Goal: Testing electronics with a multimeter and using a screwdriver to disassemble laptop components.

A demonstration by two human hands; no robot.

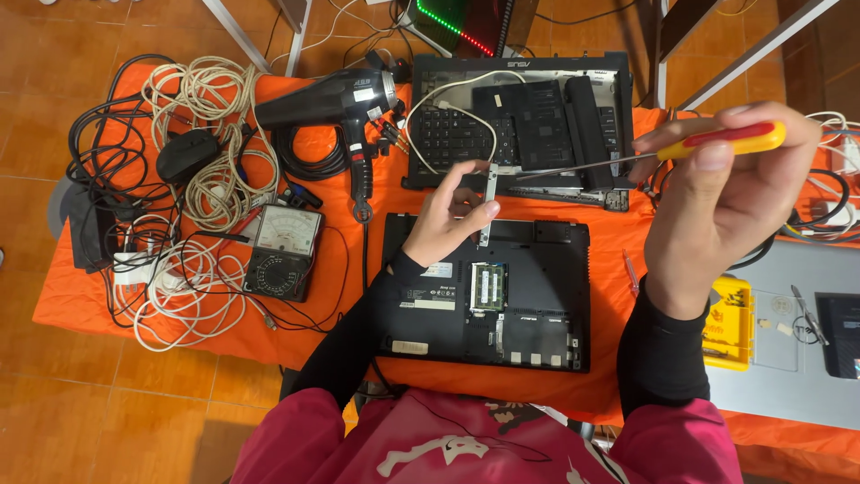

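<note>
Orange desk (618,242) crowded to its edges; left hand (448,220) pinches a bracket (488,199) above the laptop (537,305); right hand (726,197) grips a screwdriver (681,148).

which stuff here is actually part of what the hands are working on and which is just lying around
In use:
- left hand holding a small metal bracket
- right hand holding a red and yellow screwdriver
- opened laptop base

Lying about:
- heat gun
- analogue multimeter
- cable tangle
- keyboard panel
- yellow parts box
</note>
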